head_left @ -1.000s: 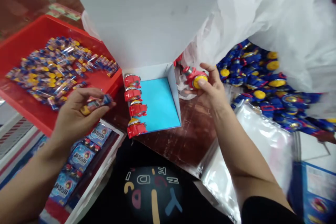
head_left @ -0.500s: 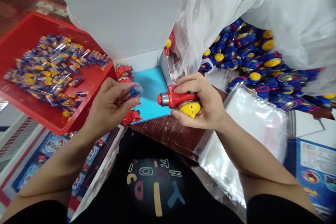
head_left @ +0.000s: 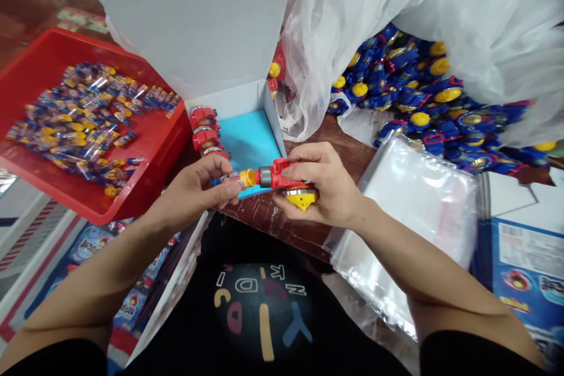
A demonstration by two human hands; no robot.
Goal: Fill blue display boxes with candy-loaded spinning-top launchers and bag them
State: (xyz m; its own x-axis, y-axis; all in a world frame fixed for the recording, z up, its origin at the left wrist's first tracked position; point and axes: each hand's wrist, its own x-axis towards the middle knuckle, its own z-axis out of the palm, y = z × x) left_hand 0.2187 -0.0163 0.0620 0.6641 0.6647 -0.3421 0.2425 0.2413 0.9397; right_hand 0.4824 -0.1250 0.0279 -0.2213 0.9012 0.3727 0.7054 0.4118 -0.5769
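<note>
My left hand (head_left: 194, 185) pinches a small clear tube (head_left: 234, 178) with a yellow cap and a blue far end. In my right hand (head_left: 330, 188) is a red toy (head_left: 278, 174) with a grey-banded nozzle and a yellow dome underneath. The tube's yellow end meets the toy's red tip, or nearly so; I cannot tell whether they are joined. Just beyond both hands, an open white box (head_left: 229, 93) has a blue bottom (head_left: 251, 135). Similar red toys (head_left: 205, 129) stand in a row along its left side.
At left, a red bin (head_left: 152, 173) holds many small tubes (head_left: 83, 111). Blue toys (head_left: 423, 94) lie heaped under white plastic sheeting (head_left: 493, 29) at right. Clear bags (head_left: 409, 205) lie near my right forearm, beside printed blue packaging (head_left: 529, 282). Printed packs (head_left: 132, 305) sit lower left.
Both hands have come closer together. The tube has turned so its yellow end points right, at the toy's tip; before, its blue end pointed that way.
</note>
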